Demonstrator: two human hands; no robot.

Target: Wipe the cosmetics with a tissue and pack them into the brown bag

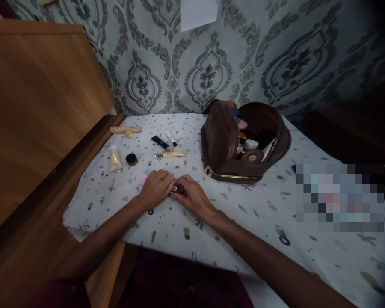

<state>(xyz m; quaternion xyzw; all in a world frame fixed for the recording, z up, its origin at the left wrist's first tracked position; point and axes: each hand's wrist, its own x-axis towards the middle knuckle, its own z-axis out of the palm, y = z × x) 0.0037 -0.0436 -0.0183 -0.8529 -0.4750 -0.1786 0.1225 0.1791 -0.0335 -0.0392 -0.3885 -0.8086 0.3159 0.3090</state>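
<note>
My left hand (156, 187) is closed around a pale pink tube (141, 178), whose flat end sticks out to the left. Close against it, my right hand (194, 196) pinches the shiny silver cap (173, 188) at the other end, partly hidden by the fingers. Just beyond my hands lie a cream-coloured slim tube (173, 154) with a silver end, a black tube (161, 143) and a small white tube (170, 137) with a dark cap. To the left are a small black jar (131, 159) and a cream squeeze tube (116, 159).
A brown cosmetic bag (220, 132) stands unzipped at the right, filled with several items. A beige tube (125, 129) and a small round yellowish item (128, 134) lie at the back left. Wooden furniture (45, 85) borders the left side, and a patterned wall rises behind.
</note>
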